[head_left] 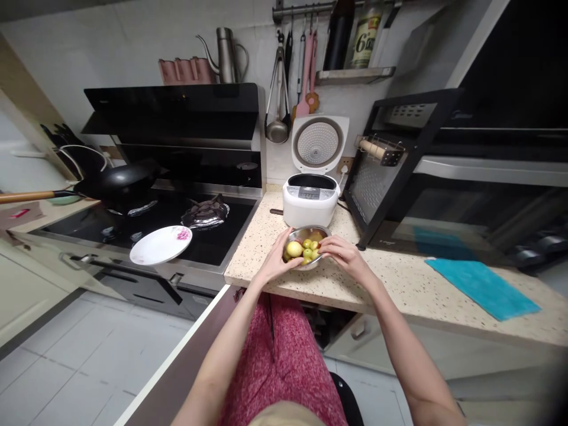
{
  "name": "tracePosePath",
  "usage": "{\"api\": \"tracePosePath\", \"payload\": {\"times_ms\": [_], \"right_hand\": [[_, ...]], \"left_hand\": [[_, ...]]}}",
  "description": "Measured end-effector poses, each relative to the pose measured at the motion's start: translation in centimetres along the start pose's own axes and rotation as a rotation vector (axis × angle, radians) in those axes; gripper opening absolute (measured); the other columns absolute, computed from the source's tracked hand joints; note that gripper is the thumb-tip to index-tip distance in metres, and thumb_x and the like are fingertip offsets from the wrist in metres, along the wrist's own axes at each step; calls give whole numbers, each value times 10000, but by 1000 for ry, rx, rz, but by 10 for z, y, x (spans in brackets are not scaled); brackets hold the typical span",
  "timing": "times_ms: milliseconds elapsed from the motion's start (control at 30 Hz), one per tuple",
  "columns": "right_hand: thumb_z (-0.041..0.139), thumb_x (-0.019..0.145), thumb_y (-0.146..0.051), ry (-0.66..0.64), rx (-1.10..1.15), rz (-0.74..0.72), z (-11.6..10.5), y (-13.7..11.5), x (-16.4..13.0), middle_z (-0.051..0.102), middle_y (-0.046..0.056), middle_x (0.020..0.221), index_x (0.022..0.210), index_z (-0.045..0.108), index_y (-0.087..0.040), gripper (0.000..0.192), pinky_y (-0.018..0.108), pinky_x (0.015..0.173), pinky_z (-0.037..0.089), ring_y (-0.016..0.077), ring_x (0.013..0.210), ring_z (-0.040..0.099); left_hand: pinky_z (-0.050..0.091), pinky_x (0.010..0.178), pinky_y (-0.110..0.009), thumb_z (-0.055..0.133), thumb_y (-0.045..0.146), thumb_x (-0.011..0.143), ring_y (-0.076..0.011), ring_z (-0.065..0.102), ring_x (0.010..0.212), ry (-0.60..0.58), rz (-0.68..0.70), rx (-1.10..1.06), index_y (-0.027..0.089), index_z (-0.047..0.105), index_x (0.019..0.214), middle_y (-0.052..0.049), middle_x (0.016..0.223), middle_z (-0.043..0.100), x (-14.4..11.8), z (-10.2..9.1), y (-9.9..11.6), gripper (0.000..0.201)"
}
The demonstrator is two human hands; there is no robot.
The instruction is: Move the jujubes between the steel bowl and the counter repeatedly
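Note:
A shallow metal bowl (300, 234) holds several round yellow-green fruits (294, 249), some tinged reddish-brown. It is at the front of the speckled counter, just before a white rice cooker (309, 208) whose lid stands raised. My left hand (279, 261) wraps the bowl's left side, thumb along the near edge and fingers up by the rim. On the opposite side my right hand (346, 255) has its fingers bent together over the right rim, close to the fruits. Whether those fingertips also touch a fruit is hard to make out.
Left of the counter, a white floral plate (160, 245) rests at the hob's front edge, and a black wok (122, 180) sits on the left burner. To the right stand a black rack (377, 171) and a turquoise cloth (483, 288). Utensils hang above, including a ladle (277, 131).

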State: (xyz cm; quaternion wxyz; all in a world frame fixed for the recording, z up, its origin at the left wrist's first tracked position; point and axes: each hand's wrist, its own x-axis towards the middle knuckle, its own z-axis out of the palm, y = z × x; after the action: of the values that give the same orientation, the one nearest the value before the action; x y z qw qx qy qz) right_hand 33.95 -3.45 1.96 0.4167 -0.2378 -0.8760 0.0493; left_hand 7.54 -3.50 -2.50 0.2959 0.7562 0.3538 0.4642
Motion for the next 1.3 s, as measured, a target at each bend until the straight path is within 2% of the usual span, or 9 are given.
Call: {"api": "tracePosePath", "payload": {"times_ms": [133, 200, 433, 567, 667, 767, 967, 1100, 1300], "right_hand": [[529, 1058, -365, -75, -8, -31, -8, 1, 18, 739, 115, 1037, 1056, 768, -228, 276, 402, 850, 602, 254, 1000, 703], [520, 1062, -345, -93, 10, -62, -10, 4, 28, 734, 112, 1019, 1050, 766, -223, 275, 387, 840, 597, 247, 983, 700], [496, 1066, -402, -229, 40, -21, -19, 13, 67, 728, 110, 958, 982, 772, -220, 341, 371, 795, 576, 244, 914, 699], [471, 1069, -416, -315, 44, -19, -22, 11, 92, 725, 101, 929, 944, 774, -216, 384, 358, 765, 561, 235, 869, 693], [463, 1070, -400, -375, 40, -26, -20, 7, 109, 717, 97, 921, 934, 769, -211, 384, 352, 757, 544, 227, 847, 678], [472, 1066, -402, -418, 56, -21, -16, 5, 122, 702, 91, 912, 930, 756, -206, 371, 345, 762, 529, 220, 842, 662], [486, 1049, -494, -469, 81, -13, -17, 7, 135, 682, 79, 851, 873, 748, -209, 425, 348, 732, 510, 218, 801, 636], [479, 1047, -530, -484, 76, 12, -24, 9, 136, 690, 80, 837, 872, 754, -202, 462, 346, 714, 507, 215, 779, 638], [492, 1029, -588, -513, 86, 37, -34, 15, 138, 684, 74, 787, 822, 746, -202, 506, 334, 693, 507, 210, 751, 637]], "left_hand": [[333, 1272, -532, 685, 629, 897, -368, 360, 1545, 107, -8, -181, 195, 312, 1624, -200, 1655, 337, 2, 8, -22, 925], [344, 1264, -531, 691, 628, 895, -370, 368, 1538, 123, -12, -214, 185, 335, 1612, -205, 1644, 350, 2, 10, -28, 915], [412, 1215, -517, 608, 618, 956, -346, 421, 1500, 187, -87, -213, 207, 415, 1567, -191, 1605, 406, 0, 9, -27, 761], [369, 1248, -501, 505, 593, 1018, -318, 451, 1485, 228, -169, -211, 195, 475, 1526, -178, 1579, 456, 1, 9, -28, 646], [333, 1272, -495, 514, 554, 1026, -307, 450, 1490, 294, -205, -227, 201, 501, 1505, -162, 1578, 480, 3, 9, -31, 595], [374, 1245, -485, 550, 523, 1013, -303, 496, 1454, 370, -242, -285, 194, 499, 1501, -164, 1582, 485, 5, 9, -36, 590], [385, 1225, -499, 646, 488, 961, -316, 525, 1411, 454, -244, -179, 185, 531, 1462, -169, 1518, 548, 7, 7, -41, 596], [386, 1223, -500, 611, 469, 985, -312, 518, 1421, 453, -285, -149, 183, 509, 1480, -172, 1531, 537, 6, 6, -39, 581], [336, 1258, -515, 586, 460, 997, -316, 471, 1472, 440, -238, -75, 196, 475, 1518, -167, 1562, 508, 2, 7, -39, 595]]}}
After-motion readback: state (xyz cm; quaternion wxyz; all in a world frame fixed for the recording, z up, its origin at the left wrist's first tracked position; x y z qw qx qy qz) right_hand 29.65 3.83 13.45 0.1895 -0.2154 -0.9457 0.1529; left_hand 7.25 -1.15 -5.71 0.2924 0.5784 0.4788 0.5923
